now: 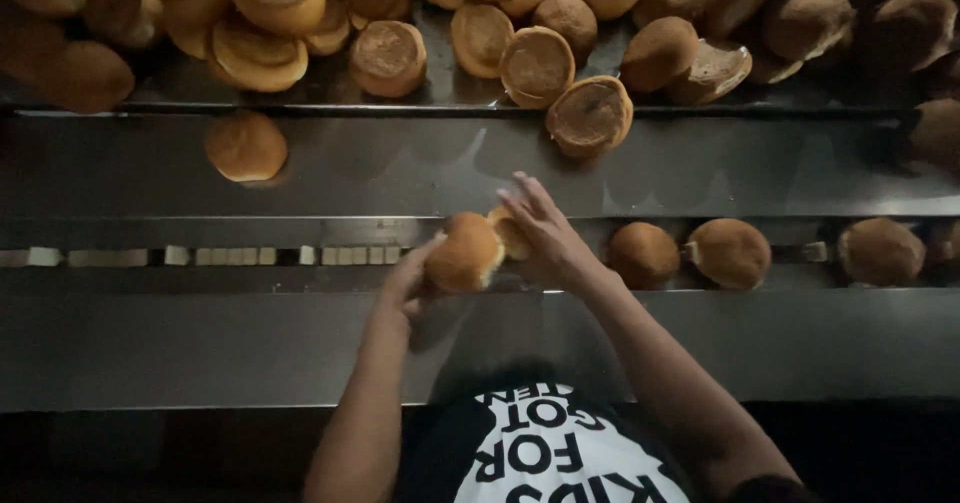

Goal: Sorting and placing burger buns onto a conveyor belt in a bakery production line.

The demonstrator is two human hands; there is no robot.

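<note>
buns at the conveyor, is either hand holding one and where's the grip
Left hand cups a round bun from its left side; right hand covers a second bun from above.

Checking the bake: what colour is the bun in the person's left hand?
Golden brown on the bun held by the left hand, seen in the head view.

Steel conveyor bench [200,343] — buns heaped on top shelf [400,88], three in channel [240,256].

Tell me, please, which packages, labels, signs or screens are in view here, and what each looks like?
No packages, labels, signs or screens show.
Printed shirt: bottom centre, on the person; black cloth with a white patch bearing bold black lettering.
Everything else is unwrapped round buns on bare steel surfaces.
</note>
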